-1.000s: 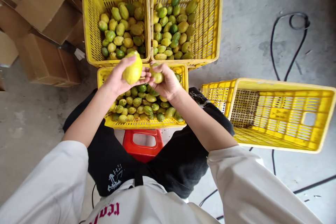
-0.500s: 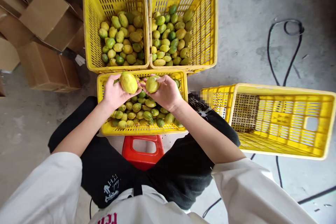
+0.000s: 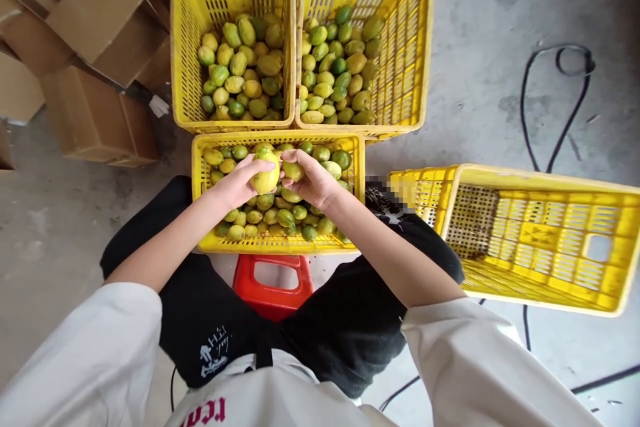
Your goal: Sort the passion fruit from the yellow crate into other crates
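My left hand (image 3: 243, 181) is closed around a bright yellow lemon (image 3: 265, 172), with the thumb across its upper side. Close beside it, my right hand (image 3: 313, 180) grips a duller, greenish-yellow lemon (image 3: 293, 171), partly covered by the thumb and fingers. Both hands hover over the near yellow crate (image 3: 280, 247), which is full of green and yellow lemons (image 3: 285, 217). That crate sits between my knees, just beyond a red plastic stool (image 3: 273, 307).
Two deeper yellow crates, left (image 3: 176, 47) and right (image 3: 425, 47), stand behind, each partly filled with lemons. Another yellow crate (image 3: 543, 180) lies at my right. Cardboard boxes (image 3: 95, 13) pile up at the far left; a black cable (image 3: 524, 87) loops on the floor.
My hands have turned the lemons and lowered slightly toward the near crate. The fingers now wrap the lemons more, where the palms were open before. The whole view has shifted a little.
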`<state>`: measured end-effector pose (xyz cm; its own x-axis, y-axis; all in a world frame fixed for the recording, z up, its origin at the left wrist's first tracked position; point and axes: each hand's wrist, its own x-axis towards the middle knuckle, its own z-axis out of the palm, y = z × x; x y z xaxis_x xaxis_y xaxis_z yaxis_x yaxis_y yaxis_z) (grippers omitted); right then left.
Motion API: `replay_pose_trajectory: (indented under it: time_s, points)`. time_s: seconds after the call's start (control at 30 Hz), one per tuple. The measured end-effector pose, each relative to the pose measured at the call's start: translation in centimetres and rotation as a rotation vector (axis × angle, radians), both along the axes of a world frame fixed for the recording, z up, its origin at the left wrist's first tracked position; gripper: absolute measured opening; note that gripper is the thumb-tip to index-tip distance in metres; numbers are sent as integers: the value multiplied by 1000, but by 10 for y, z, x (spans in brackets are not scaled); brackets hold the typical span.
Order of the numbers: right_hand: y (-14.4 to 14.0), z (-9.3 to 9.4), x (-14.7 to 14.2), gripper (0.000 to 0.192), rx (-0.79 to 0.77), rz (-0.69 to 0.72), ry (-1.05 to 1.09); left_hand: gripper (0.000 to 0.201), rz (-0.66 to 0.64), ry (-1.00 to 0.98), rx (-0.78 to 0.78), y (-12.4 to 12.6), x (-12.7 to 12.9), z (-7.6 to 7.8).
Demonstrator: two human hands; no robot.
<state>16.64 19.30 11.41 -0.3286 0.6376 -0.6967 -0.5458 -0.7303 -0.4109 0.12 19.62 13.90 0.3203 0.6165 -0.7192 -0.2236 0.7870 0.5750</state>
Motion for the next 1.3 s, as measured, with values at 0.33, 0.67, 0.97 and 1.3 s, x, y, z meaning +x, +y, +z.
replay_pose_trajectory:
  time_s: [0.33,0.67,0.97,1.3]
  points:
    - [14,14,11,15,92,-123,67,13,349,-13,-203,24,-13,4]
    - [14,7,8,14,-90,-74,134,34,124,-102,-123,19,1,6]
    - [18,-1,14,17,200,-56,30,5,230,-115,-115,18,-2,-1]
    - [10,1,16,22,63,19,90,20,261,-241,-182,15,-5,8]
